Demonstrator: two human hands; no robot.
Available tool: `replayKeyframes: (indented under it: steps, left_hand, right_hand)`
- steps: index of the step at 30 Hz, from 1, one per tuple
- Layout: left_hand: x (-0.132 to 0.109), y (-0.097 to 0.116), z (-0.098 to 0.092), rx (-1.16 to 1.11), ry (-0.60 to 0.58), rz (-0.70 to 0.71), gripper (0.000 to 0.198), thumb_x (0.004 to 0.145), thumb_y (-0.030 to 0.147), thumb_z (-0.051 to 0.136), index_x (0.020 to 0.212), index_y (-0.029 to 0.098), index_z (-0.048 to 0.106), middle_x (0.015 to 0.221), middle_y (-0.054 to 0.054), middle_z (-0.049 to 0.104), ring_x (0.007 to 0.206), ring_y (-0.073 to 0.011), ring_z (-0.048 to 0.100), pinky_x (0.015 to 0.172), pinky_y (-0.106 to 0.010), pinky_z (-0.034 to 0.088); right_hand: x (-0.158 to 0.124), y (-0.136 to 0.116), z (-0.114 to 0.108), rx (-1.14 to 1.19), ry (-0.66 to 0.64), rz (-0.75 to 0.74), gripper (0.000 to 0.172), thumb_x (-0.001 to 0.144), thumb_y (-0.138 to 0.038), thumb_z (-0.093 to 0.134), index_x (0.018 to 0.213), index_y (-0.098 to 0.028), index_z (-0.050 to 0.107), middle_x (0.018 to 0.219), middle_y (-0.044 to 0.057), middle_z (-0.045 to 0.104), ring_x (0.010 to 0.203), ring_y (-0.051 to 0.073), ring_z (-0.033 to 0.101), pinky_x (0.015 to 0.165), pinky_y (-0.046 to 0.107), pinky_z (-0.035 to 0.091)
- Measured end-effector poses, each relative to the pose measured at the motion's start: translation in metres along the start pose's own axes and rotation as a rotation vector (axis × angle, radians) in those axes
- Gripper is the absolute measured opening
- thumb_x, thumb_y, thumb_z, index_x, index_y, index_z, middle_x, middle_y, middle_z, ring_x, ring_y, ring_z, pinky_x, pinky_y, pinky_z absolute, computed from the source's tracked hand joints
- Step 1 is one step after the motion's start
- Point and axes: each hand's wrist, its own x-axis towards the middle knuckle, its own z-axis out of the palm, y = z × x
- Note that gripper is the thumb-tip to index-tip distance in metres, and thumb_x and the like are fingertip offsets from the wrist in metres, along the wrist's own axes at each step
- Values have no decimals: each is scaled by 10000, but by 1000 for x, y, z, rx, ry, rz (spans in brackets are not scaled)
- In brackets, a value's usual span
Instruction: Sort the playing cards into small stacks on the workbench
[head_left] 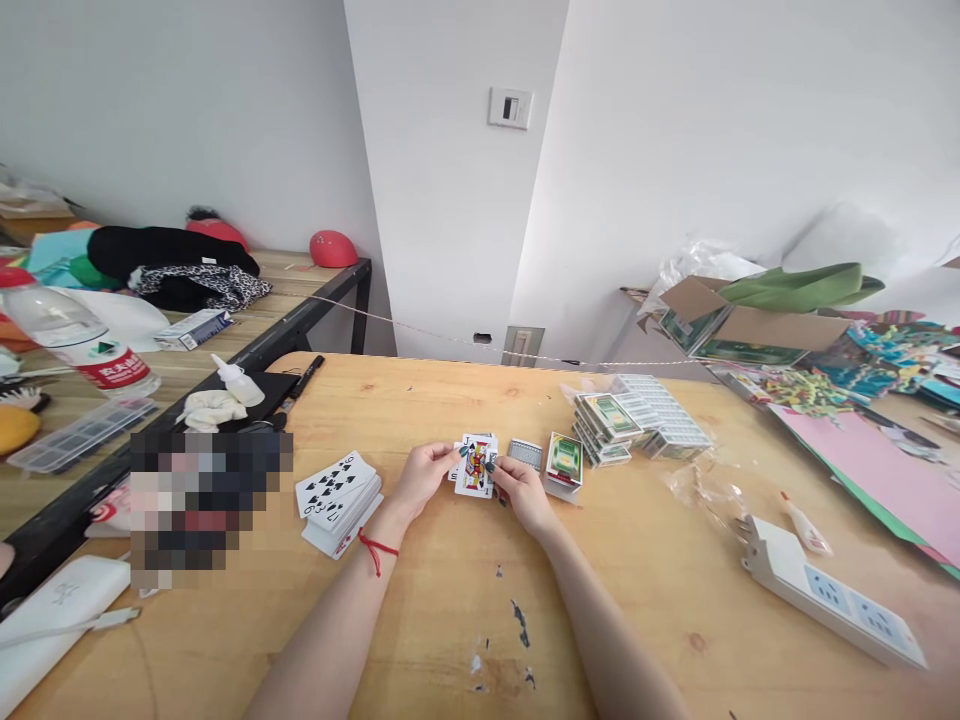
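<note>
Now left hand (421, 478) and right hand (526, 494), nearly closed, pinch cards (474, 470) at twelve o'clock, maybe tidying; next needs care.

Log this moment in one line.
left hand: pinching jack card | right hand: pinching same card | at left: playing-card pile

A white pillar (450, 200) projects between two pale walls (712, 130) and carries a switch plate (511, 108). A light wooden table (420, 620) stands in front, with a black-framed table (300, 320) at its left. Illumination is soft and diffuse.
</note>
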Motion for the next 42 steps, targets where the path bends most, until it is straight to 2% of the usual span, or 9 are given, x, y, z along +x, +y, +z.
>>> replayKeyframes:
  steps: [4,7,13,20,27,32,36,42]
  left_hand:
    - [-1,1,3,-19,3,6,202,621,331,627,602,131,602,537,17,565,556,-123,523,535,-221,400]
    - [-1,0,5,-30,5,8,199,620,326,628,636,128,612,541,11,571,562,-132,534,539,-229,413]
    - [-1,-1,7,-9,9,30,191,626,320,638,626,131,611,579,9,600,560,-118,538,535,-214,406]
    - [-5,0,8,-15,-21,45,212,645,332,634,650,122,604,610,0,607,552,-109,530,510,-199,397]
    - [-6,0,9,-21,-32,59,197,662,319,625,641,126,594,596,13,588,545,-98,517,521,-196,400]
    - [-6,-3,9,-31,-31,64,189,668,309,623,662,122,591,598,12,577,557,-102,518,536,-201,413]
    - [-6,-2,8,-31,-35,69,198,668,317,621,659,122,589,607,10,579,559,-100,515,543,-202,414]
    - [-6,-2,8,17,-60,53,221,663,334,619,637,119,578,587,10,564,541,-93,499,529,-199,401]
  right_hand:
    - [0,-1,1,18,-1,0,323,681,-486,571,630,-168,555,490,-37,471,409,75,338,412,213,220]
    - [1,0,4,65,54,23,313,652,-472,609,736,-171,586,561,-23,545,422,78,376,412,206,243]
    - [2,1,9,58,179,43,315,668,-476,598,661,-161,584,416,-56,435,358,68,306,358,201,213]
    - [1,0,16,134,248,25,353,640,-496,610,718,-152,601,573,18,604,481,136,515,446,232,380]
    - [0,-1,18,194,260,1,342,645,-488,606,711,-153,588,597,9,617,503,138,540,485,239,412]
    - [2,2,18,203,267,-11,315,654,-470,613,689,-161,566,576,-6,601,479,118,511,441,218,374]
    - [3,0,15,197,237,27,338,583,-456,677,716,-165,565,606,-4,621,450,111,502,379,206,306]
    - [4,-2,14,249,300,69,341,519,-431,715,650,-158,558,547,-8,607,398,92,466,358,202,269]
